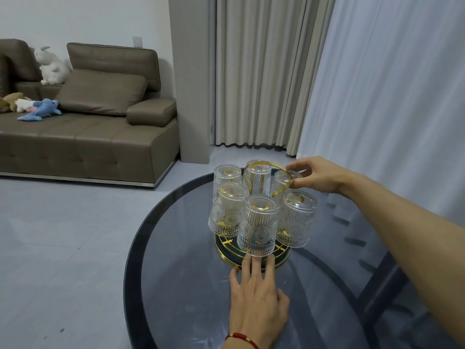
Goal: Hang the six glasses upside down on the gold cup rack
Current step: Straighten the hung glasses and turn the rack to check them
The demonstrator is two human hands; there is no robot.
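Gold wire is showing through all six glasses, each one sitting upside down on a peg of the gold cup rack, which is standing near the far edge of the round dark glass surface. We are counting three at the back: the back-left glass, the back-middle glass under the looped handle, and the back-right glass. Three more are hanging at the front: the front-left glass, the front-middle glass nearest to us, and the front-right glass. They are all tilting slightly outward, with their thick bases uppermost and their rims hanging above the rack's round dark tray with its gold rim. We are resting our left hand flat on the surface just in front of the rack, with the fingertips touching the tray's near edge below the front-middle glass; its grip is loose and spread, closing on nothing. A red cord is circling that wrist. We are reaching our right hand in from the right, thumb and fingers pinching at the base of the back-right glass, just beside the right side of the handle loop, so that grip is closing on that glass. Beyond the surface, a brown sofa is carrying soft toys, and pale curtains are hanging behind.
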